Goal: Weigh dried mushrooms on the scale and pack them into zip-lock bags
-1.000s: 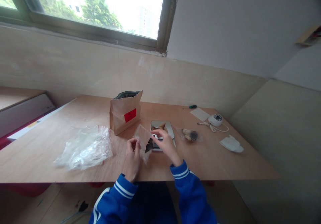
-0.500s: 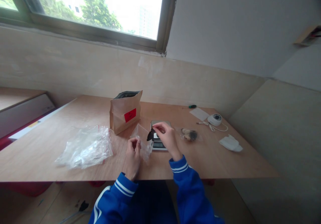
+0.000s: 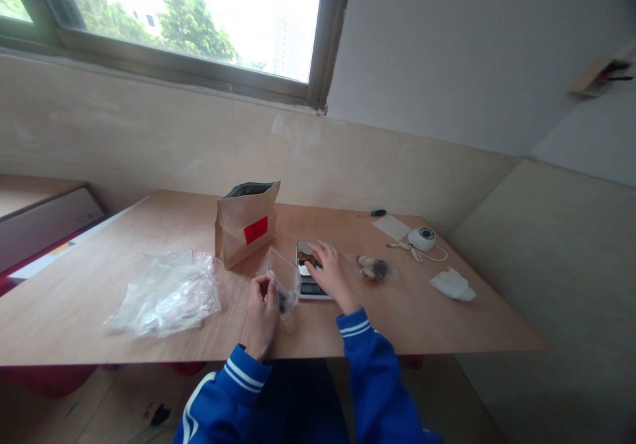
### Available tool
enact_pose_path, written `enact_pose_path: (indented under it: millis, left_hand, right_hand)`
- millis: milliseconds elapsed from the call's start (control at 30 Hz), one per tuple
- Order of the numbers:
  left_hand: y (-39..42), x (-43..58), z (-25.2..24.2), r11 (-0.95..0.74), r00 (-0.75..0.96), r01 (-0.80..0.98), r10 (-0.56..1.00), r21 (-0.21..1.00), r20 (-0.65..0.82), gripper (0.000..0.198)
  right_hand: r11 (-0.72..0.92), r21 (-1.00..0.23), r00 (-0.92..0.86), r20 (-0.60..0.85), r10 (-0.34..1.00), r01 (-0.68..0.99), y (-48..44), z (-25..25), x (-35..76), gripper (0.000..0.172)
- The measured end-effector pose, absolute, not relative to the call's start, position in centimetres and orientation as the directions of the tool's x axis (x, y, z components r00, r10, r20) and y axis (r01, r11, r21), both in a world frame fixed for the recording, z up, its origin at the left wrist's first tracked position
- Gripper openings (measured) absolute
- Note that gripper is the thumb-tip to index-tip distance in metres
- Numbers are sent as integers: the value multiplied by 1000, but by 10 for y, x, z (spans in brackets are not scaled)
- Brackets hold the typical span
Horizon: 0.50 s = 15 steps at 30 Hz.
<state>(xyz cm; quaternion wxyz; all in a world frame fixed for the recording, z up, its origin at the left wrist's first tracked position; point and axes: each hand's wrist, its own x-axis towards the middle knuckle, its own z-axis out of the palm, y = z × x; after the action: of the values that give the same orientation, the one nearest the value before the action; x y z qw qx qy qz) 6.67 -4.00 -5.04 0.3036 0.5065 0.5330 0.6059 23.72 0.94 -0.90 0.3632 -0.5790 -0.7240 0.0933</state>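
My left hand [image 3: 263, 308] pinches the edge of a small clear plastic bag [image 3: 285, 270], which has a dark piece low inside it. To its right a small scale [image 3: 313, 290] with a shiny plate lies on the table. Over the plate is my right hand [image 3: 328, 268], its fingers apart around a reddish-brown piece [image 3: 309, 258]; whether they grip it is hard to tell. Behind the small bag stands an open brown paper bag [image 3: 243, 228] with a red label.
Clear plastic bags [image 3: 166, 295] lie in a pile at the left of the table [image 3: 377, 328]. On the right are a filled bag [image 3: 371, 268], white camera [image 3: 421, 237], crumpled tissue [image 3: 453, 283], paper [image 3: 392, 226] and green-handled screwdriver [image 3: 378, 213].
The dark piece has left my right hand, and a dark piece now shows inside the small bag. My right hand has opened over the scale, where a reddish-brown piece is visible.
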Motion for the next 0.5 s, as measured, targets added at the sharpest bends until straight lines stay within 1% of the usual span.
enact_pose_path:
  millis: [67, 100, 133, 233, 300, 367, 500]
  left_hand:
    - [-40, 67, -51, -260, -302, 175, 904, 950, 303, 23]
    - [-39, 67, -52, -266, -303, 172, 902, 949, 308, 23]
    - [-39, 67, -53, -269, -303, 168, 901, 948, 310, 23]
    - [-38, 67, -56, -272, -299, 156, 903, 949, 308, 24]
    - [-38, 67, -56, -272, -298, 156, 904, 950, 308, 24]
    - [-39, 67, -55, -273, -302, 162, 901, 948, 311, 25]
    - [-39, 66, -53, -261, -298, 166, 906, 951, 301, 25]
  right_hand:
    - [263, -533, -104, 310, 945, 804, 18, -20, 243, 49]
    - [255, -532, -117, 279, 953, 808, 22, -25, 246, 49]
    - [257, -536, -124, 270, 955, 804, 25, -29, 248, 46]
    - [308, -564, -127, 337, 933, 766, 30, -34, 252, 30]
    - [334, -591, -108, 385, 917, 734, 28, -34, 255, 24]
    - [342, -618, -81, 409, 909, 708, 26, -33, 257, 21]
    - [305, -664, 6, 423, 906, 683, 21, -32, 262, 20]
